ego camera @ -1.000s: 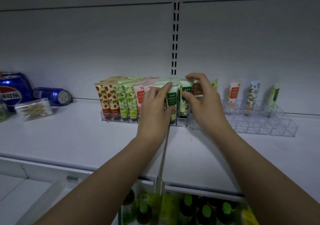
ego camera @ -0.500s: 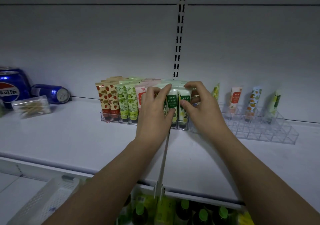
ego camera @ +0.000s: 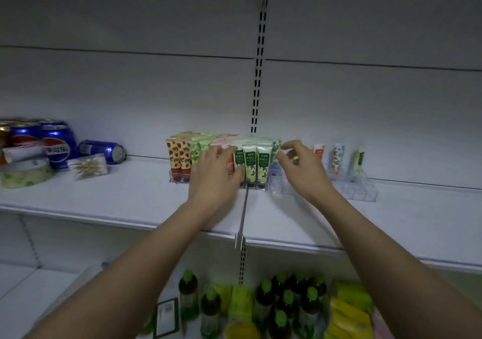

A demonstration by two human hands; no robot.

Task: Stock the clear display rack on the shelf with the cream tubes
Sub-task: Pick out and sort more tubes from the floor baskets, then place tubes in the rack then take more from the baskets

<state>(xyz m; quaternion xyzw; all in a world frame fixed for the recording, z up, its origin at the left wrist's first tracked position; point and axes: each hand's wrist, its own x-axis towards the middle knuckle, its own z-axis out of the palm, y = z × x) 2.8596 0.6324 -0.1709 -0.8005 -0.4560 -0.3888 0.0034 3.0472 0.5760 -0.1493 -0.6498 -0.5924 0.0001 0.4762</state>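
Note:
A clear display rack (ego camera: 180, 179) on the shelf's middle is packed with upright cream tubes: strawberry (ego camera: 180, 156), green-patterned (ego camera: 198, 149) and white tubes with green labels (ego camera: 263, 164). My left hand (ego camera: 216, 174) rests its fingers against the front tubes and hides the pink ones. To the right, my right hand (ego camera: 303, 167) hovers with relaxed fingers beside the last white tube, holding nothing. A second clear rack (ego camera: 362, 191) behind that hand carries three spaced tubes: red-label (ego camera: 318, 151), orange-patterned (ego camera: 338, 157) and green (ego camera: 359, 159).
Blue cola cans (ego camera: 58, 148), one lying on its side (ego camera: 103, 150), a tape roll (ego camera: 26, 173) and a packet of cotton swabs (ego camera: 88, 167) sit at the shelf's left. A metal divider (ego camera: 243, 210) runs to the shelf edge. Green-capped bottles (ego camera: 281, 302) fill the lower shelf.
My right hand let go of the green-label tube and drew away to the right, fingers loosened. My left hand stays against the tubes. The view has pulled back.

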